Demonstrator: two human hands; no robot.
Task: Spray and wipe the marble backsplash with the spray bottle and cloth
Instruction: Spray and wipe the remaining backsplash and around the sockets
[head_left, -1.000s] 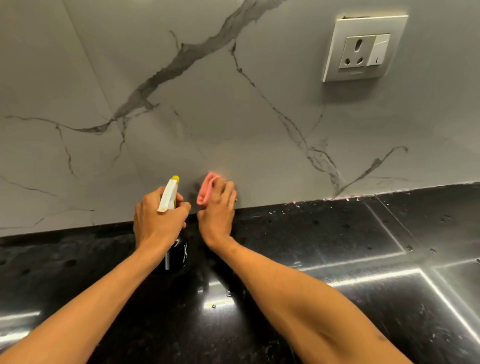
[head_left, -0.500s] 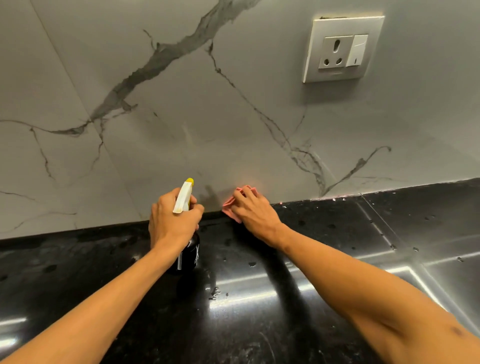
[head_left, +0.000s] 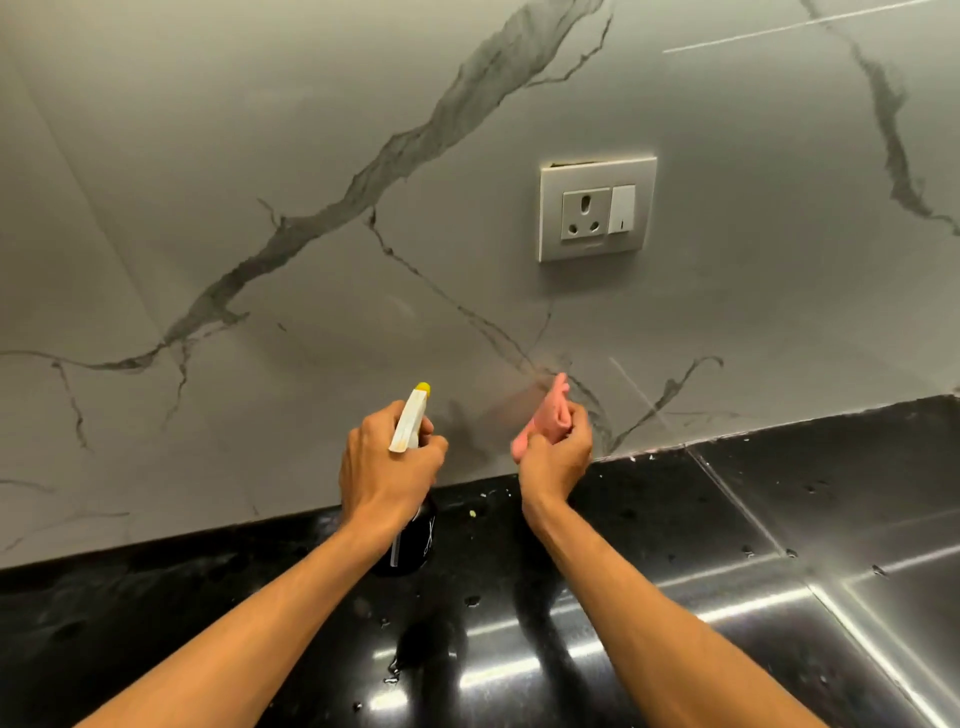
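Kitchen, marble backsplash, black countertop, wall socket

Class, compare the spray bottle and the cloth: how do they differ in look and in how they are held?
The spray bottle is rigid, white-headed with a yellow nozzle and dark body; the cloth is soft, pink and bunched. The left hand grips the spray bottle upright; the right hand holds the cloth crumpled. Both are held near the marble backsplash.

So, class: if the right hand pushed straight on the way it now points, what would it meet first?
Most likely the marble backsplash, with the cloth tip landing first, below the socket; the gap from the right hand is unclear.
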